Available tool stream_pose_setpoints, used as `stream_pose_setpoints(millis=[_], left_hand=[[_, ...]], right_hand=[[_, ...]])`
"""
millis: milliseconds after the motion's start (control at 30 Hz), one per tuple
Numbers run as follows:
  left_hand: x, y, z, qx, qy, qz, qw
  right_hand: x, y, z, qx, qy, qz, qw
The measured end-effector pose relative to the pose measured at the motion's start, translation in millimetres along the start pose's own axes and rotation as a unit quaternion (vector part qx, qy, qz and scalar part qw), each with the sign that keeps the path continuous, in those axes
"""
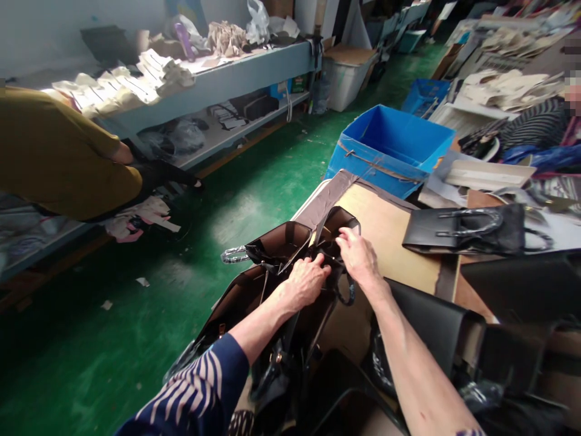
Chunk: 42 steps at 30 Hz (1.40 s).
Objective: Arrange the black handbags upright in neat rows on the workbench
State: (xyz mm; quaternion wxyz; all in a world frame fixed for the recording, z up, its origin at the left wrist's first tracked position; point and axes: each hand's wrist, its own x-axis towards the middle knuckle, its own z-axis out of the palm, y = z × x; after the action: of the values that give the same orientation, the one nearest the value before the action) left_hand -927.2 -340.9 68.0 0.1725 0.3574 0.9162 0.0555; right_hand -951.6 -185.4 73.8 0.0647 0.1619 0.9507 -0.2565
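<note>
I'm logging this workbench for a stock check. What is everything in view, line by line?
worktable: one, brown top, centre right
open bag: one, glossy black, worktable's near end
flat handbag: one, black, lying on the worktable, right
blue bin: one, blue, beyond the worktable's far end
white tub: one, white, far up the aisle
shelf bench: one, grey-blue, along the left
pale cut pieces: many, off-white, on the shelf bench
floor: one, green, the aisle
co-worker: one, olive top, at the left edge
left hand: one, striped sleeve, curled on the open bag's rim
right hand: one, bare arm, fingers curled over the open bag's rim
</note>
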Motion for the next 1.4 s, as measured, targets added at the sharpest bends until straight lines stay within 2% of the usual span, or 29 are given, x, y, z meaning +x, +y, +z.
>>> stream_pose_setpoints(millis=[67, 100, 200, 300, 467, 767, 1033, 1267, 1400], left_hand=[[0, -5, -0.1, -0.001, -0.004, -0.02, 1.0], [0, -7, -0.3, -0.002, -0.005, -0.025, 1.0], [3, -10, -1.2, -0.006, -0.009, -0.027, 1.0], [9, -8, -2.0, -0.01, -0.022, -0.026, 0.999], [9, -4, 1.4, -0.011, -0.014, -0.032, 0.999], [2, 2, 0.7, -0.002, 0.01, -0.056, 0.998], [-7, 6, 3.5, 0.0, 0.038, -0.073, 0.997], [-14, 4, 3.3, -0.001, 0.045, -0.07, 0.997], [-29, 26, -3.3, -0.023, 0.067, -0.051, 0.996]], right_hand=[[-3, 21, -2, -0.011, 0.05, 0.057, 0.997], [-3, 31, -1, -0.014, 0.051, 0.084, 0.995], [0, 56, 12, -0.001, -0.028, 0.11, 0.994], [2, 66, 25, 0.013, -0.091, 0.108, 0.99], [-8, 60, 29, 0.0, -0.127, 0.107, 0.986], [-31, 43, 35, -0.007, -0.141, 0.132, 0.981], [-42, 41, 24, 0.005, -0.107, 0.17, 0.98], [-46, 38, 29, 0.054, -0.077, 0.137, 0.986], [-51, 28, 33, 0.11, -0.058, 0.127, 0.984]])
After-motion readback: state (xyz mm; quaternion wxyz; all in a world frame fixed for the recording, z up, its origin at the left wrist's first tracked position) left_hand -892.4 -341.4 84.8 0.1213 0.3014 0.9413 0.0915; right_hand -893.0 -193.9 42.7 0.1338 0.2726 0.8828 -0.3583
